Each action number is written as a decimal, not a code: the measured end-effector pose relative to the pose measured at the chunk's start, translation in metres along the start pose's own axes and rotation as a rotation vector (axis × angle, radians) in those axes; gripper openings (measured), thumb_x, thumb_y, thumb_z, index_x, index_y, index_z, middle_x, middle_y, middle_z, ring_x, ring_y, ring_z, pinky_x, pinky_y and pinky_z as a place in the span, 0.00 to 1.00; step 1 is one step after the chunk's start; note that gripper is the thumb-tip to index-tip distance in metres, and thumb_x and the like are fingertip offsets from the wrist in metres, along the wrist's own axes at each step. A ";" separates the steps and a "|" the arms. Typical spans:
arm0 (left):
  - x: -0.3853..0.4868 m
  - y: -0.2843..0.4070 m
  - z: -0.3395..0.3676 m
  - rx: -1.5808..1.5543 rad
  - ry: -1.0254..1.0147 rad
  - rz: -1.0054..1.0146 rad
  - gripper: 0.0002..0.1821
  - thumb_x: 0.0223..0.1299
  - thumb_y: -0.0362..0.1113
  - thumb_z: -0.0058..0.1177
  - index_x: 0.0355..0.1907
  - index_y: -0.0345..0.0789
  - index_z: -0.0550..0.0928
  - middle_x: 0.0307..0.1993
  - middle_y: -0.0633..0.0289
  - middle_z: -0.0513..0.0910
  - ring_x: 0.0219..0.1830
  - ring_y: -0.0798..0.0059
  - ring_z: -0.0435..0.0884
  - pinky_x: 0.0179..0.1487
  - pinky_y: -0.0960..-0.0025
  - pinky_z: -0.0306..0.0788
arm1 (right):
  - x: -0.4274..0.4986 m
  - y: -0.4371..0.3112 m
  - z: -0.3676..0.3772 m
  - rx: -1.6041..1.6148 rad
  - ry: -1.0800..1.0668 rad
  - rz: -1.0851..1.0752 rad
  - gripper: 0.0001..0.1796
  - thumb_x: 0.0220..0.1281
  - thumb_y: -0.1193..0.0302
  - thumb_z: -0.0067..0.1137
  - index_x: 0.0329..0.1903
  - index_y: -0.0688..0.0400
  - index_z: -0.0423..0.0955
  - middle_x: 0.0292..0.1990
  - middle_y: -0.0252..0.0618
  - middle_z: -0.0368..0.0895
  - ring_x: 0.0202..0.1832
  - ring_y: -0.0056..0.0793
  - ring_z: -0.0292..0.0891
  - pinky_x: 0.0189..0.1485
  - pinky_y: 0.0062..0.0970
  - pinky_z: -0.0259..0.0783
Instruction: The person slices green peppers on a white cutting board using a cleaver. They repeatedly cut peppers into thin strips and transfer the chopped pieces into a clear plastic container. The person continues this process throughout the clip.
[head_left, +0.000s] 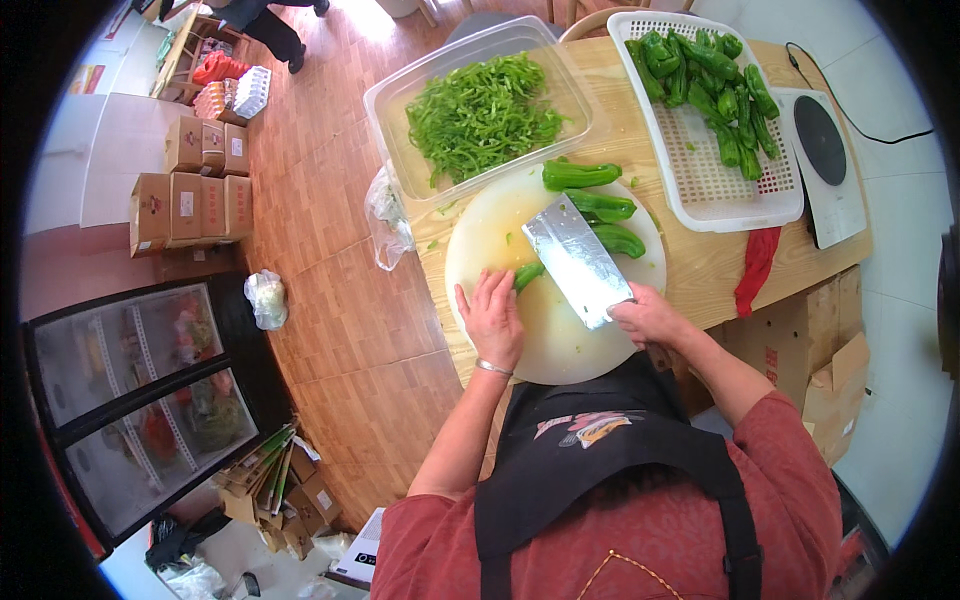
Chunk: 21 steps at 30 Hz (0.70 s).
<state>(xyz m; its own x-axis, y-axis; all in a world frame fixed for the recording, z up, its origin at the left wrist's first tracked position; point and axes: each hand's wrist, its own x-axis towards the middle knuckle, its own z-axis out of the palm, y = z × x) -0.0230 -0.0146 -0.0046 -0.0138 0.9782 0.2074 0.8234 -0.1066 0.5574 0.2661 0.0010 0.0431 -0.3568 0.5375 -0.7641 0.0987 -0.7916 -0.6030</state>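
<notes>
My right hand (651, 315) grips the handle of a broad steel cleaver (576, 259). Its blade lies tilted over the round white cutting board (555, 352), partly covering the whole peppers there. My left hand (493, 315) rests at the board's left side, fingers on a green pepper (529, 276) whose near part they hide. Beyond the blade lie several whole green peppers, among them one at the far edge (581, 175), one below it (602, 205) and a curved one (619, 240). Small green bits dot the board.
A clear plastic tub (382, 127) of shredded green pepper (484, 112) stands behind the board. Right of it are a white perforated basket (701, 206) of whole peppers (720, 90), a red cloth (757, 266) and an induction cooker (840, 206). A person's legs (274, 34) show far left.
</notes>
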 end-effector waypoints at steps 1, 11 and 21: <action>0.000 -0.001 -0.001 -0.017 0.002 -0.012 0.18 0.73 0.31 0.57 0.62 0.43 0.86 0.61 0.63 0.86 0.72 0.58 0.78 0.85 0.40 0.46 | -0.001 -0.005 0.001 0.015 -0.018 0.009 0.11 0.72 0.68 0.61 0.49 0.58 0.71 0.22 0.27 0.67 0.16 0.19 0.63 0.17 0.29 0.66; 0.002 0.000 0.000 -0.091 -0.011 -0.039 0.17 0.75 0.29 0.55 0.62 0.40 0.86 0.65 0.59 0.84 0.78 0.55 0.73 0.87 0.42 0.40 | 0.016 0.001 0.022 0.145 -0.076 -0.028 0.12 0.72 0.68 0.60 0.51 0.57 0.69 0.24 0.26 0.66 0.17 0.19 0.62 0.18 0.29 0.66; 0.000 -0.002 0.001 -0.139 0.028 -0.060 0.16 0.76 0.31 0.55 0.62 0.39 0.86 0.64 0.57 0.85 0.76 0.54 0.75 0.87 0.41 0.42 | 0.011 0.002 0.017 0.071 0.014 -0.042 0.09 0.74 0.71 0.57 0.51 0.53 0.67 0.21 0.23 0.61 0.15 0.16 0.57 0.17 0.27 0.62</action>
<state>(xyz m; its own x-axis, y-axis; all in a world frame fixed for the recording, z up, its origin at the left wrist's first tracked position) -0.0236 -0.0143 -0.0068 -0.0778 0.9783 0.1919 0.7339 -0.0741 0.6752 0.2463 0.0007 0.0377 -0.3457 0.5745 -0.7419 0.0177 -0.7866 -0.6173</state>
